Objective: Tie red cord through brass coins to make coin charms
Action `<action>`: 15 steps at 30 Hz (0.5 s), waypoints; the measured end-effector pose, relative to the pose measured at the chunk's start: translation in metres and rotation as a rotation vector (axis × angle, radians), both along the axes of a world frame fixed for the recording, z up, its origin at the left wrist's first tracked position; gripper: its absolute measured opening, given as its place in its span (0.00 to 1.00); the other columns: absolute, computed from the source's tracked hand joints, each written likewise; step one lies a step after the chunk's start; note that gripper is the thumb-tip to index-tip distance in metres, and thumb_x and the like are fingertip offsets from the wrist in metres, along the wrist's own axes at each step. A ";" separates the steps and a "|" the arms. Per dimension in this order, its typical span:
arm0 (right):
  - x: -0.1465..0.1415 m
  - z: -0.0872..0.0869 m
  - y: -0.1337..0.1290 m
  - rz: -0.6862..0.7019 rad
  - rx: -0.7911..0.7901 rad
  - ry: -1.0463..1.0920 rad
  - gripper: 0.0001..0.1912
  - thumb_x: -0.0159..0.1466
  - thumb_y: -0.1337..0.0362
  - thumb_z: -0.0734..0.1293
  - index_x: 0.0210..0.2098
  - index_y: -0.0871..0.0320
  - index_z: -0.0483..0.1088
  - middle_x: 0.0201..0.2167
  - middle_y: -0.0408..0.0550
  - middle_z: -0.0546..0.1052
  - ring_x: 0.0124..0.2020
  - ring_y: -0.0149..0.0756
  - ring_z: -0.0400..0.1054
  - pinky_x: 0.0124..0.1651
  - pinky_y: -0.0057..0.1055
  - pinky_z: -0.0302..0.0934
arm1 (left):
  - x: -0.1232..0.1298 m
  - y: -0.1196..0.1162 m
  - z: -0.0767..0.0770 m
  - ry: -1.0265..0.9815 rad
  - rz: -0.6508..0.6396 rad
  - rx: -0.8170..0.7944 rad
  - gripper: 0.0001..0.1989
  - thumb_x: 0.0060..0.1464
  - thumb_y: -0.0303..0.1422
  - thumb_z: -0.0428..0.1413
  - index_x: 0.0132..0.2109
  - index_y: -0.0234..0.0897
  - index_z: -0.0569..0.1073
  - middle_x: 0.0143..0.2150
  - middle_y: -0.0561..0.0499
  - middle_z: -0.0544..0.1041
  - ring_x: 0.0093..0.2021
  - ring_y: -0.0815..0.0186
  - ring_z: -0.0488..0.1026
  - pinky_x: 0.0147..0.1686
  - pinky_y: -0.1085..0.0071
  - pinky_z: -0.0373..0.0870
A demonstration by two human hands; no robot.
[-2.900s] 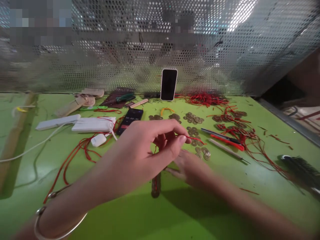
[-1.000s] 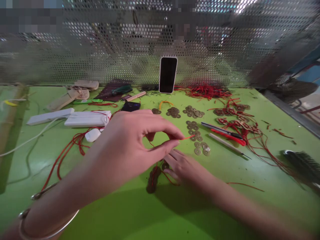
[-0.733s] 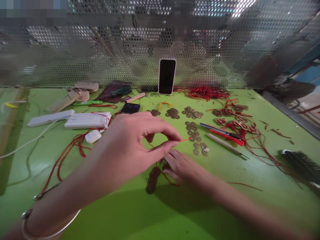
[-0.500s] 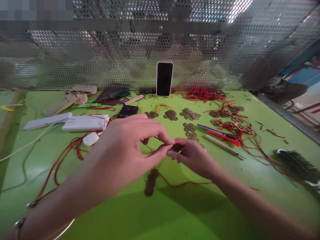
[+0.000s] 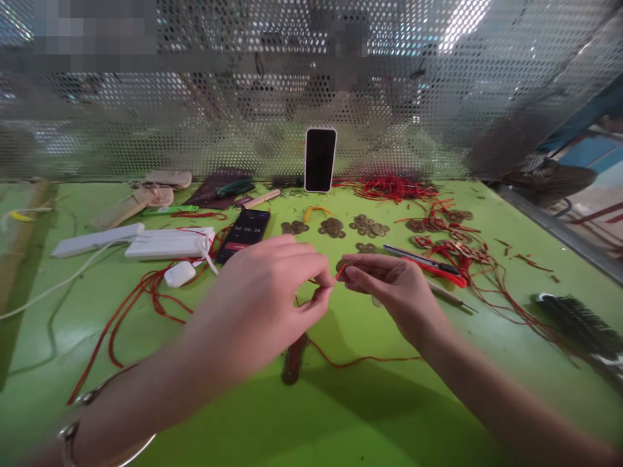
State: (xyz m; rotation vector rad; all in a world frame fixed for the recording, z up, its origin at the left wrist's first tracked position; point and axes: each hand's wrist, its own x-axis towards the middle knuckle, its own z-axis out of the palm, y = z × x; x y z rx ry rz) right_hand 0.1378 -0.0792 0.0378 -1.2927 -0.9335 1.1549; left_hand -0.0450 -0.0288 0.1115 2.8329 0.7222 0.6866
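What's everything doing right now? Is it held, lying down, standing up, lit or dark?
Left hand: pinching the red cord
Right hand: pinching a coin
Coin: held up at the cord's tip; can't tell if threaded
Overlapping coin strip: lying down
Loose coins: lying in a cluster
Timer phone: lying flat, lit
White-edged phone: upright, dark
Red cord pile: tangled

The coin (image 5: 342, 264) is partly covered by the right hand (image 5: 402, 285); whether the red cord (image 5: 339, 273) passes through its hole cannot be determined. The left hand (image 5: 270, 285) obscures the upper end of the coin row (image 5: 292, 366). The rear of the pale-handled tool (image 5: 448, 294) is concealed. The brush (image 5: 577, 324) is blurred and cut by the right edge. The bracelet (image 5: 69, 431) is cut off at the bottom.
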 end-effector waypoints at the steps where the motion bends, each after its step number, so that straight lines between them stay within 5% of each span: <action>1: 0.000 0.001 0.000 -0.005 -0.001 -0.005 0.13 0.53 0.61 0.72 0.38 0.59 0.76 0.31 0.48 0.80 0.34 0.39 0.76 0.42 0.36 0.71 | 0.000 0.000 -0.001 0.006 0.002 0.006 0.04 0.51 0.26 0.54 0.30 0.38 0.72 0.29 0.54 0.75 0.30 0.66 0.69 0.29 0.71 0.63; 15: -0.002 -0.002 -0.001 0.057 0.084 0.024 0.13 0.54 0.63 0.72 0.40 0.59 0.75 0.33 0.48 0.80 0.35 0.36 0.75 0.44 0.34 0.71 | 0.005 -0.001 -0.006 0.010 0.015 0.060 0.05 0.53 0.26 0.53 0.31 0.36 0.72 0.30 0.53 0.75 0.32 0.66 0.69 0.31 0.70 0.64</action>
